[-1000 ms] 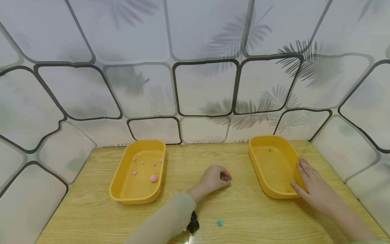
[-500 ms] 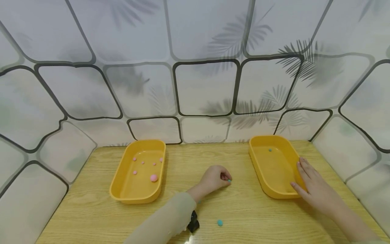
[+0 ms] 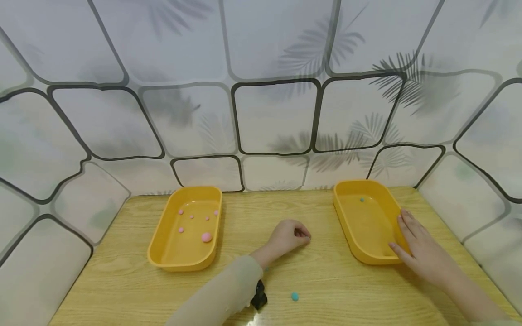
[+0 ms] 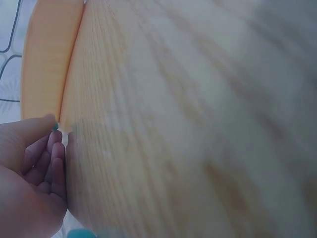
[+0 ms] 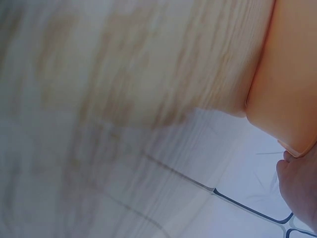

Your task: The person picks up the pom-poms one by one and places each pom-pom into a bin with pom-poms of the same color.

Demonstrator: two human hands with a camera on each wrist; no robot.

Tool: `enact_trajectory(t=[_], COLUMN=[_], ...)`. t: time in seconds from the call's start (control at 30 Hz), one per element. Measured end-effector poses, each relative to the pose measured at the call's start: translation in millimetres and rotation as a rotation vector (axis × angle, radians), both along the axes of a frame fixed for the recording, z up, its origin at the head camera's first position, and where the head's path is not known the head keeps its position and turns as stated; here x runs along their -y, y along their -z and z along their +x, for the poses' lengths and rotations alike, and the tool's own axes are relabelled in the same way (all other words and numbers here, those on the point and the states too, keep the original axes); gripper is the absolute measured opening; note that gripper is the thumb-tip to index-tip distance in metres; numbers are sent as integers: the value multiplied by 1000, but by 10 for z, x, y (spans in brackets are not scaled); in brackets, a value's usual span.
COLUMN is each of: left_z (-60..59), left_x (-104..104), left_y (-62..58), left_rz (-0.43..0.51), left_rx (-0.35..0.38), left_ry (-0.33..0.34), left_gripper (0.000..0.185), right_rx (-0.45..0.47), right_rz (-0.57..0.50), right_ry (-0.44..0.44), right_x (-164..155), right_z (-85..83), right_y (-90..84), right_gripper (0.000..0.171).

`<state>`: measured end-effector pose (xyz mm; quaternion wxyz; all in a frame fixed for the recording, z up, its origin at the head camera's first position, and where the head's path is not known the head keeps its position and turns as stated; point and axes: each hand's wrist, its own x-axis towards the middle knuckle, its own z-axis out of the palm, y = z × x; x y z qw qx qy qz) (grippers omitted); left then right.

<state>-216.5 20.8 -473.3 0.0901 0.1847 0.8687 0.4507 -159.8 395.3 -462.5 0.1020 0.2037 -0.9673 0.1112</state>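
Note:
My left hand point(image 3: 283, 237) is low over the middle of the table. Between its thumb and index finger it pinches a tiny teal ball point(image 4: 55, 127), which the fingers hide in the head view. At the right, my right hand point(image 3: 428, 256) rests on the rim of a yellow tray point(image 3: 354, 242), its fingers straight along the side and the thumb over the near corner. Inside that tray lies a small teal ball point(image 3: 361, 199). A larger teal ball point(image 3: 295, 296) sits on the table nearer the front, and another small teal one point(image 3: 267, 269) lies close to my left wrist.
On the left stands a second yellow tray point(image 3: 157, 246) with several small pink balls and one bigger pink ball point(image 3: 206, 237). A black device point(image 3: 259, 296) sits at my left sleeve. Patterned panels point(image 3: 273, 117) border the wood-grain table point(image 3: 334, 290) at the back and sides.
The teal ball at my left fingertips showed in the earlier head frames and is now hidden behind the fingers. Both hands stay almost in place.

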Motion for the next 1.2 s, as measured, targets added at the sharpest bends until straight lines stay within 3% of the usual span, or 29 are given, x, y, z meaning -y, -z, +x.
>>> enact_trajectory(t=[0.5, 0.83, 1.2], left_z=[-46, -62, -76], left_x=[-82, -256, -603], left_y=[-41, -201, -448], left_rz=[95, 145, 221], left_rx=[30, 44, 64], left_ry=[-56, -49, -5], left_gripper=[7, 11, 12], right_rx=[-13, -32, -16], right_rz=[19, 21, 17], right_ry=[-8, -14, -15], right_x=[-15, -8, -27], right_z=[-2, -17, -19], right_y=[18, 11, 20], right_gripper=[76, 75, 77])
